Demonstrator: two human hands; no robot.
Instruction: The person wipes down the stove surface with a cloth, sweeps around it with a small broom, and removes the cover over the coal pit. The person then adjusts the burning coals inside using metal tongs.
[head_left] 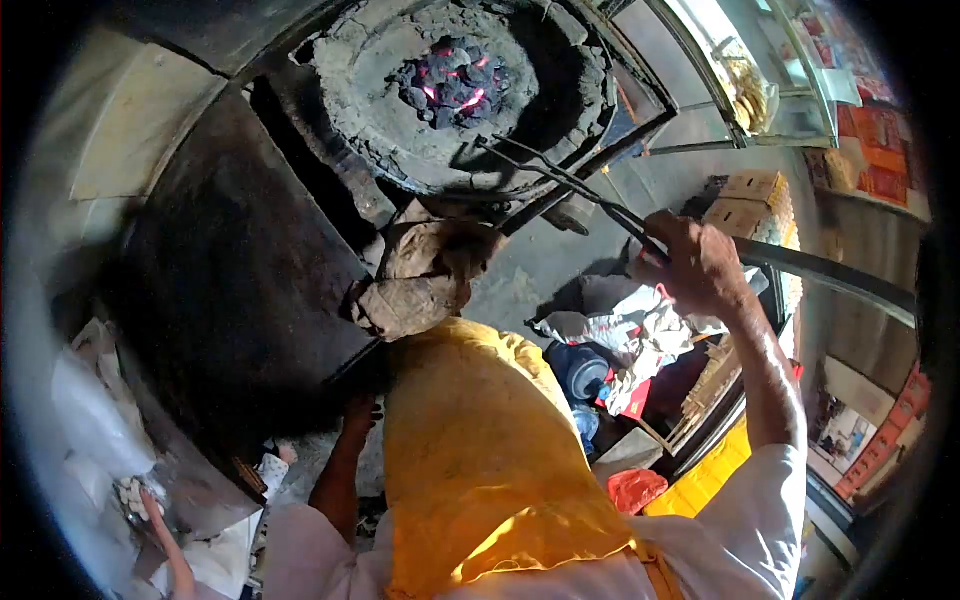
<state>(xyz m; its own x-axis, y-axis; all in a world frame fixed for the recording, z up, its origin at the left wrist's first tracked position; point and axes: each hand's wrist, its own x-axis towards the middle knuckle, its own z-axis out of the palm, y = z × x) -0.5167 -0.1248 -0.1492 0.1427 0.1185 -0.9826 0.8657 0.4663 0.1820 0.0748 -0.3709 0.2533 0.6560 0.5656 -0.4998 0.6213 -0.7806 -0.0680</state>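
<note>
My right hand is closed round the handles of long dark metal tongs. The tongs reach to the upper left, over the rim of a round clay oven, their tips slightly apart with nothing visible between them. Inside the oven lie black coals, several glowing red. My left hand hangs low beside the dark tabletop's edge, in shadow; its fingers are partly hidden, and what they hold, if anything, is unclear. A crumpled brown cloth lies between the oven and my yellow apron.
A dark tabletop stands at the left. Another person's arm shows at the lower left. Right of the apron are a blue jug, bags and a red bag. A cardboard box and metal rail are at the right.
</note>
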